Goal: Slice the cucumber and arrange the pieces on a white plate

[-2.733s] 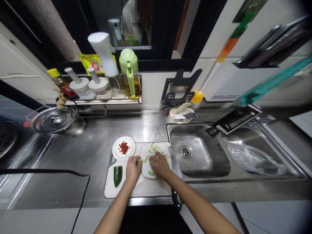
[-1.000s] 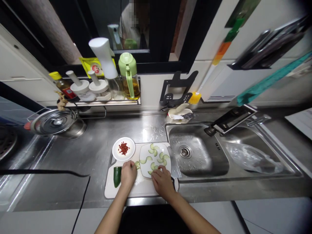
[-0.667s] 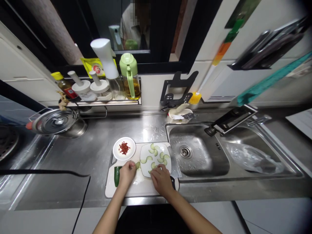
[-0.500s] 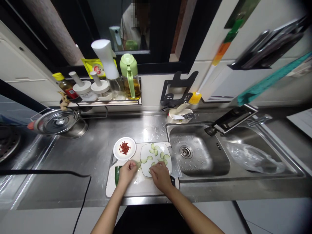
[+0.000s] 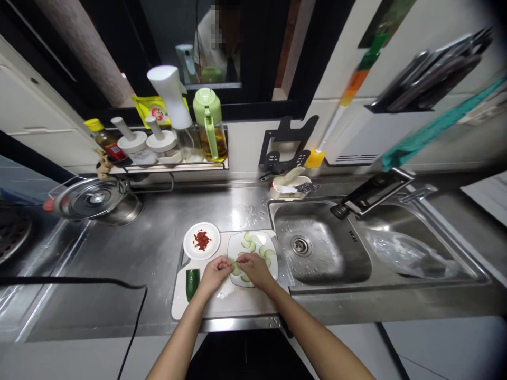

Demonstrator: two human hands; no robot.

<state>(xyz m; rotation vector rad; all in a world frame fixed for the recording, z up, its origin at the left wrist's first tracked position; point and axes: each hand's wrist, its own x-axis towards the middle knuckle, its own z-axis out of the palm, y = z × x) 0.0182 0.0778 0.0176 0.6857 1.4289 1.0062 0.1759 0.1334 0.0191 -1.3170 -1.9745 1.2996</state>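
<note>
My left hand [image 5: 217, 272] is closed in a pinch on cucumber slices [image 5: 235, 268], over the left edge of the square white plate [image 5: 234, 244]. The fingertips of my right hand [image 5: 253, 268] meet it there, pinched at the same slices. Thin green-edged cucumber slices [image 5: 268, 254] lie in curved groups on the plate, some partly hidden by my right hand. Under the plate is a white cutting board [image 5: 233, 306]. A cut length of dark green cucumber [image 5: 192, 284] rests on the board's left side.
Behind the board's left corner stands a round white dish [image 5: 189, 232] with chopped red bits [image 5: 202, 240]. The steel sink [image 5: 325, 264] is to the right, with a plastic bag [image 5: 407, 256] in its far part. A lidded pot [image 5: 97, 200] and a shelf with an oil bottle [image 5: 209, 126] stand behind.
My right hand has moved left from the plate's front part to meet my left hand. My left hand has shifted slightly right, onto the plate's left edge.
</note>
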